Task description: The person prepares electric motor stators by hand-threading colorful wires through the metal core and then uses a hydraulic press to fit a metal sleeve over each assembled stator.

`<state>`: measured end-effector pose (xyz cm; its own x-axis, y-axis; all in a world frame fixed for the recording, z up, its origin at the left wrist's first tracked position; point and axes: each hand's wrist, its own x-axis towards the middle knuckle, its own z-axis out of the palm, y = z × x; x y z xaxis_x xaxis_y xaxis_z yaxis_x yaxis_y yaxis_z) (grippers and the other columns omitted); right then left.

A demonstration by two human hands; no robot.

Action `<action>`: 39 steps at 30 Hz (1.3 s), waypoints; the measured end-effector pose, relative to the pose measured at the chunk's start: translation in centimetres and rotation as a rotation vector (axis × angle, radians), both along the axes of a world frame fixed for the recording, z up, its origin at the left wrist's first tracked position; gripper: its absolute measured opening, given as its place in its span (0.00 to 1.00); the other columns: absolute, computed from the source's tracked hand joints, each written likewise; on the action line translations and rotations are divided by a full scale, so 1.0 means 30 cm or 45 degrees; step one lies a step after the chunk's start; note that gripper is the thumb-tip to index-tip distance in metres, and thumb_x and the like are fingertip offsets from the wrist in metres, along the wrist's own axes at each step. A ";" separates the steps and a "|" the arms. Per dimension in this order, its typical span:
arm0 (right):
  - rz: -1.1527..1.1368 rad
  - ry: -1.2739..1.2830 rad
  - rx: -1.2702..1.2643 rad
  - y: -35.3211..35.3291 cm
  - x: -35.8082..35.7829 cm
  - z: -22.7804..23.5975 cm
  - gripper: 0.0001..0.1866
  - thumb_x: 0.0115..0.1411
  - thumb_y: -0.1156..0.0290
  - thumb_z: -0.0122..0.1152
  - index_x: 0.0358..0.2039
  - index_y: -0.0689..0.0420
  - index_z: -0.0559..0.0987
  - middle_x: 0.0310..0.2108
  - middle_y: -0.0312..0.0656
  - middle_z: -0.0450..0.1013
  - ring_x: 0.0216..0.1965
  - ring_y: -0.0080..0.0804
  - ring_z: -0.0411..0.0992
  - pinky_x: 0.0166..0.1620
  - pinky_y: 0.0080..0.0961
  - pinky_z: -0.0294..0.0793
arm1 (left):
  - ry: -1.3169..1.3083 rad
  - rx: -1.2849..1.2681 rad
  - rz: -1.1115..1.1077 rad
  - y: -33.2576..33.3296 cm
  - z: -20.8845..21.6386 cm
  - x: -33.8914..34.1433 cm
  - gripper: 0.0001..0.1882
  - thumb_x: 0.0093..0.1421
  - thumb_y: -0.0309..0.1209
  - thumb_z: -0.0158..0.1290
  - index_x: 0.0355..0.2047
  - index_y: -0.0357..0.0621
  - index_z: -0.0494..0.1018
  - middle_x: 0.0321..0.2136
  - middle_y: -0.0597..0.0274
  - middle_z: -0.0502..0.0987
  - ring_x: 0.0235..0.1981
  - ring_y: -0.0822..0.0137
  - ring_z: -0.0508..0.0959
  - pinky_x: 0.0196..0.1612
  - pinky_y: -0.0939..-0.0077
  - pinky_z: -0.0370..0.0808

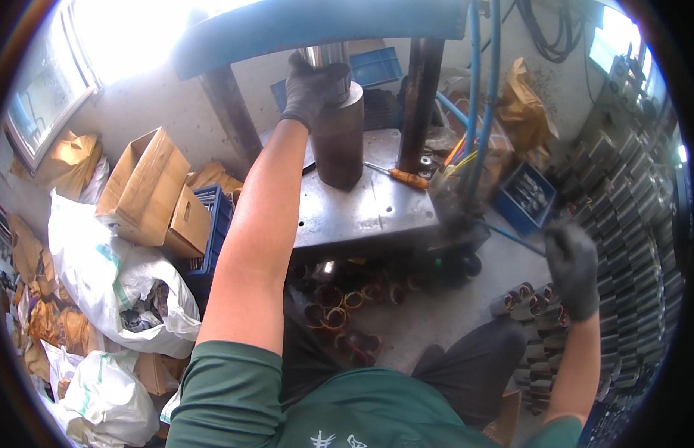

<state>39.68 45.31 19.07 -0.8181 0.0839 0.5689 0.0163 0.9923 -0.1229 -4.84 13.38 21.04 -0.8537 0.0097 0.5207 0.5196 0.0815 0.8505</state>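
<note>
My left hand (314, 88), in a dark glove, reaches up with its fingers wrapped round a shiny metal cylinder (335, 57) under the blue press beam. Directly below that stands a thick dark-grey steel cylinder (339, 145), upright on the press's metal plate (369, 201). My gloved right hand (572, 270) is off to the right, smeared by motion. The end of a thin blue bar (511, 237) lies beside its fingers; whether the hand grips it I cannot tell. A screwdriver with an orange handle (408, 178) lies on the plate, right of the steel cylinder.
The press has a blue beam (324, 26) and dark columns (421, 97). Blue hoses (477, 97) hang at right. Many grey metal cylinders are stacked (623, 216) at far right. Copper-wound parts (335, 306) lie below the plate. Boxes (145, 187) and white sacks (115, 269) stand left.
</note>
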 end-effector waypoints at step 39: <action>0.556 -0.216 -0.492 -0.721 -0.589 -0.364 0.43 0.53 0.57 0.81 0.62 0.65 0.69 0.55 0.55 0.73 0.54 0.49 0.75 0.60 0.40 0.73 | -1.236 1.117 -0.398 -0.180 -0.578 0.577 0.26 0.63 0.35 0.66 0.57 0.40 0.70 0.44 0.54 0.79 0.44 0.55 0.84 0.48 0.52 0.87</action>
<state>22.01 23.69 8.15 -0.9000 -0.1058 0.4229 -0.3316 0.7958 -0.5067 12.46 7.97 3.71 -0.9016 0.2480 -0.3544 -0.4217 -0.6862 0.5926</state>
